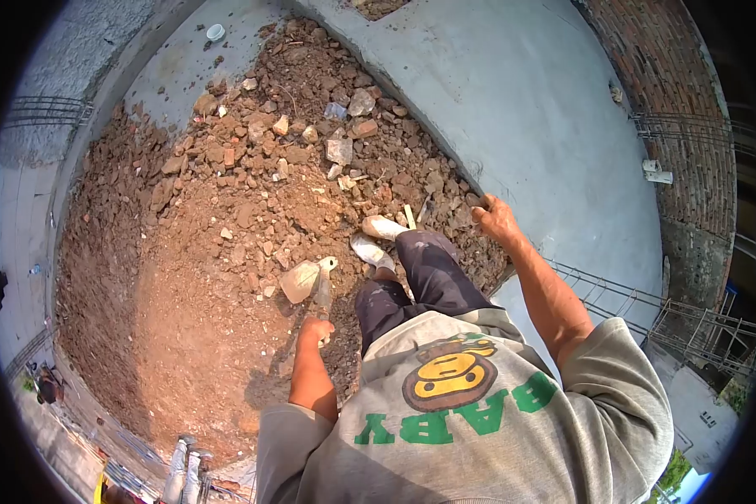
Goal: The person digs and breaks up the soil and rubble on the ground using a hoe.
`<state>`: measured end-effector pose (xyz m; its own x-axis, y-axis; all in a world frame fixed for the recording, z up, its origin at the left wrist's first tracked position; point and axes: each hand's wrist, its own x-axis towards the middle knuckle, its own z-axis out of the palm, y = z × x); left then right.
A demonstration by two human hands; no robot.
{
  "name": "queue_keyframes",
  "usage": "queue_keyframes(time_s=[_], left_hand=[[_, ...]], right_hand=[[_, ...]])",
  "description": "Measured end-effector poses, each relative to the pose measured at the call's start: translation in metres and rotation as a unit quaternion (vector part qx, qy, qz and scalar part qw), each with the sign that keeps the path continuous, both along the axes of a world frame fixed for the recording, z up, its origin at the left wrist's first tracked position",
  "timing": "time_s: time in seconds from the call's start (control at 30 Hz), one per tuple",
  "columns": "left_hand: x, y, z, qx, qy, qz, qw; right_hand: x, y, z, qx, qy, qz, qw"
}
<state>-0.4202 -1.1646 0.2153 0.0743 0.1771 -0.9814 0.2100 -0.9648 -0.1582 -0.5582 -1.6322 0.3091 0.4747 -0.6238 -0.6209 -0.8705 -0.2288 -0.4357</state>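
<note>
My left hand (314, 331) is closed around the handle of a hoe (300, 282). Its broad, dirt-coated blade lies over the loose soil, left of my feet, with a pale collar at the top of the handle. My right hand (497, 221) has its fingers curled, out at the edge of the grey concrete slab (554, 143). Whether anything is inside those fingers is hidden. Between the hands, my two light, dirt-marked shoes (376, 239) stand on the heap of reddish-brown soil and rubble (218, 227).
Broken bricks and stones (339, 151) litter the far part of the heap. A white cup (216, 33) sits on concrete at the top. Rebar cages (689, 323) stick out at right, beside a brick wall (672, 50). Another person's legs (181, 475) show at lower left.
</note>
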Motion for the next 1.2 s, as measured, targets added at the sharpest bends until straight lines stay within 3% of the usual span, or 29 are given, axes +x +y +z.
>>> queue_keyframes(time_s=[0.17,0.27,0.3,0.4,0.43,0.53,0.57,0.63,0.73,0.77,0.87,0.9,1.0,1.03,1.2], left_hand=[[0.027,-0.013,-0.003,-0.012,-0.027,-0.192,0.981],[0.038,-0.012,0.012,-0.019,-0.001,-0.178,0.984],[0.037,0.01,-0.015,-0.03,0.016,-0.15,0.988],[0.04,-0.005,0.019,-0.035,-0.009,-0.154,0.987],[0.033,0.006,-0.003,-0.038,0.001,-0.139,0.99],[0.009,0.007,-0.023,0.005,0.007,-0.081,0.997],[-0.002,0.013,-0.027,-0.012,-0.053,-0.098,0.994],[-0.019,0.019,-0.031,-0.049,-0.179,-0.117,0.976],[-0.022,0.025,-0.001,-0.065,-0.133,0.013,0.989],[-0.023,0.024,0.008,-0.027,-0.095,0.116,0.988],[-0.022,0.005,0.065,-0.047,-0.072,0.238,0.967],[-0.037,0.031,0.012,-0.042,-0.102,0.228,0.967],[-0.044,0.035,0.038,-0.198,-0.091,0.319,0.922],[-0.04,0.029,0.054,-0.247,-0.106,0.323,0.908],[-0.026,-0.009,0.145,-0.404,-0.232,0.183,0.866]], right_hand=[[-0.035,-0.013,0.008,-0.041,0.016,-0.013,0.999],[-0.047,-0.021,0.024,-0.06,-0.008,-0.037,0.997],[-0.046,-0.02,0.037,-0.037,-0.015,-0.076,0.996],[-0.074,-0.041,0.004,-0.055,-0.024,-0.041,0.997],[-0.063,-0.033,0.032,-0.061,0.014,-0.064,0.996],[-0.072,-0.029,0.049,-0.017,-0.043,-0.15,0.988],[-0.077,-0.023,0.048,-0.01,-0.065,-0.199,0.978],[-0.089,-0.021,0.039,-0.004,-0.015,-0.183,0.983],[-0.113,-0.012,0.019,0.002,0.073,-0.12,0.99],[-0.11,-0.016,0.015,-0.002,0.099,-0.09,0.991],[-0.077,-0.015,0.029,0.028,0.061,-0.111,0.992],[-0.07,-0.023,0.018,0.024,0.05,-0.091,0.994],[-0.035,-0.047,-0.007,0.012,0.006,-0.065,0.998],[-0.012,-0.044,0.01,0.009,-0.013,-0.07,0.997],[0.016,-0.039,0.033,0.051,-0.152,-0.144,0.976]])
